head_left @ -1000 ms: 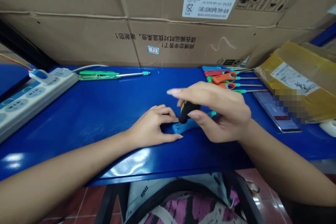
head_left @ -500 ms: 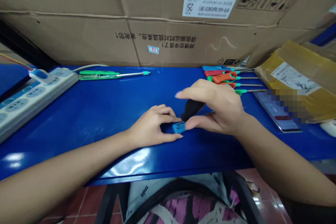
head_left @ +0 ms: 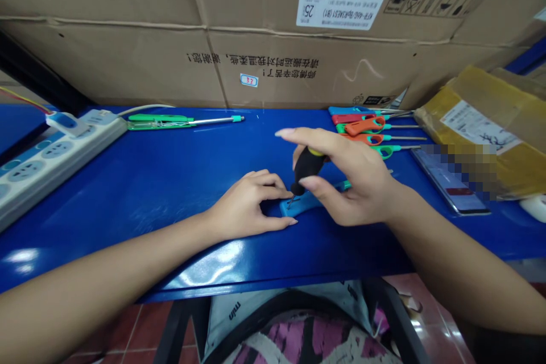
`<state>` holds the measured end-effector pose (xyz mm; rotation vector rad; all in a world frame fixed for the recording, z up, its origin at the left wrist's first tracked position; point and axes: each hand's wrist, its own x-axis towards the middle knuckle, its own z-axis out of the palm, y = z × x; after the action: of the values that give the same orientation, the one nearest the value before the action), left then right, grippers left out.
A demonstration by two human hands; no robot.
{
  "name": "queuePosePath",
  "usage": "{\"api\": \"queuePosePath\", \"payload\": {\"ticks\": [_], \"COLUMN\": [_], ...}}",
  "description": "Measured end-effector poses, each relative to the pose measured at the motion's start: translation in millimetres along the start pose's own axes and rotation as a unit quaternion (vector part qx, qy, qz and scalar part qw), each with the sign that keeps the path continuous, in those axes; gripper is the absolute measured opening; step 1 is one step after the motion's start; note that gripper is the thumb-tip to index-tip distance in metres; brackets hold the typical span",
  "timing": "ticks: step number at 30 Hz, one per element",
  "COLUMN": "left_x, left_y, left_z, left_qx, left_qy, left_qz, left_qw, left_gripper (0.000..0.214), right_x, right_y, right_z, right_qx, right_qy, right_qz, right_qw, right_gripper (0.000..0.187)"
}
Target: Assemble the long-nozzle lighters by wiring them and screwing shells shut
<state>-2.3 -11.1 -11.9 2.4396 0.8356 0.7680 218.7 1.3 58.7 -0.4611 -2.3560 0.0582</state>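
Note:
On the blue tabletop lies a blue long-necked lighter [head_left: 307,203], its handle end toward the left and its teal collar partly behind my right hand. The thumb and fingers of my left hand [head_left: 249,205] pinch that handle end from both sides. In my right hand [head_left: 356,176] is a short screwdriver [head_left: 307,172] with a black and yellow handle, gripped between thumb and fingers. It leans slightly, and its tip meets the lighter near the handle end. Whether the tip sits in a screw is too small to tell.
Several coloured lighters [head_left: 367,125] lie stacked at the back right, near a phone [head_left: 452,182] and a yellow-taped parcel [head_left: 490,119]. A power strip [head_left: 63,151] runs along the left, with a green lighter [head_left: 162,119] beside it. A large cardboard box [head_left: 149,62] stands behind.
My right hand has shifted slightly and its fingers have turned on the screwdriver, which now stands more upright. More of the blue lighter shows. My left hand has stayed in place.

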Motion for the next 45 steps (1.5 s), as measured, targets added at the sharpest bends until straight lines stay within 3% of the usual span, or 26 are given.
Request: {"api": "queuePosePath", "payload": {"ticks": [3,8,11,14,18,23,28,34,38,40,43,45], "left_x": [0,0,0,-1,-2,-2,-2,-2,-3,-3,-2,-2], "left_y": [0,1,2,4,6,7,6,7,9,9,8,9], "left_z": [0.2,1.0,1.0,0.9,1.3,2.0,3.0,3.0,2.2,1.9,1.8,2.0], "left_qx": [0.002,-0.009,-0.005,0.011,0.023,0.019,0.018,0.012,0.004,0.009,0.009,0.001], "left_qy": [-0.008,0.007,0.001,-0.001,0.006,0.001,0.018,0.006,0.017,0.013,-0.006,-0.007], "left_qz": [-0.001,-0.002,-0.006,-0.016,-0.030,-0.031,-0.017,-0.033,-0.032,-0.033,-0.042,-0.047], "left_qw": [1.000,1.000,1.000,1.000,0.999,0.999,1.000,0.999,0.999,0.999,0.999,0.999], "left_gripper": [0.030,0.027,0.026,0.024,0.025,0.023,0.023,0.020,0.020,0.021,0.023,0.023], "right_x": [1,3,3,3,4,6,8,10,11,10,10,11], "right_y": [-1,-6,-6,-5,-6,-9,-11,-10,-12,-12,-12,-12], "right_z": [2,0,0,0,-2,-5,-4,-3,-3,-2,-1,-3], "right_qx": [-0.039,0.028,-0.016,-0.046,0.013,-0.009,0.093,0.082,0.186,0.221,0.198,0.182], "right_qy": [0.048,0.006,0.043,0.044,0.029,0.052,0.019,0.068,0.021,0.029,0.064,0.047], "right_qz": [-0.024,-0.029,-0.023,-0.030,-0.023,-0.026,-0.013,0.012,0.042,0.051,0.039,0.020], "right_qw": [0.998,0.999,0.999,0.998,0.999,0.998,0.995,0.994,0.981,0.973,0.977,0.982], "right_gripper": [0.041,0.040,0.031,0.034,0.037,0.027,0.036,0.031,0.033,0.033,0.026,0.027]}}
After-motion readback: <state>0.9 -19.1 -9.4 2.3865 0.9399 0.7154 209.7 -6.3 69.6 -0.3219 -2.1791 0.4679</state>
